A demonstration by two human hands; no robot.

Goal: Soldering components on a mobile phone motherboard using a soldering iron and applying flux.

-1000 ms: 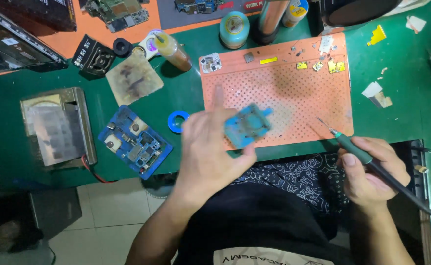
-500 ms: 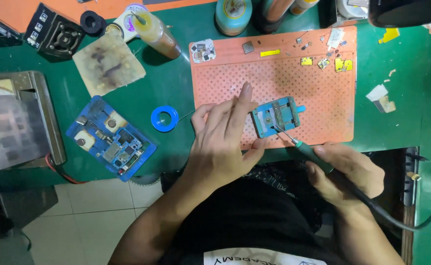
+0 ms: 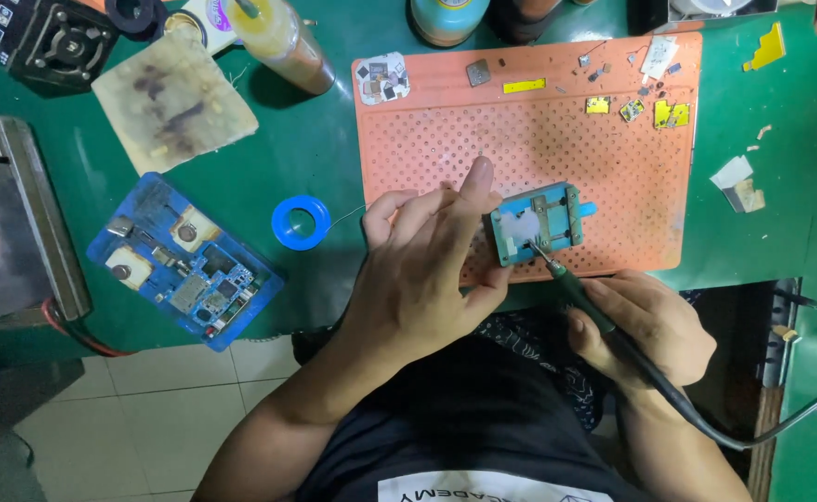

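Soldering iron (image 3: 583,296) gripped in right hand (image 3: 645,325), tip on blue fixture (image 3: 540,221); left hand (image 3: 422,279) open beside it.

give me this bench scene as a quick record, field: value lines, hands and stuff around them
surface: green table with an orange perforated mat on it
left hand: left hand rests on the mat, fingers beside a small blue fixture
right hand: right hand holds a soldering iron, tip on the fixture
left of mat: blue solder spool, blue holder with circuit board
top left: stained sponge pad, yellow bottle
mat top edge: small chips and yellow tape bits
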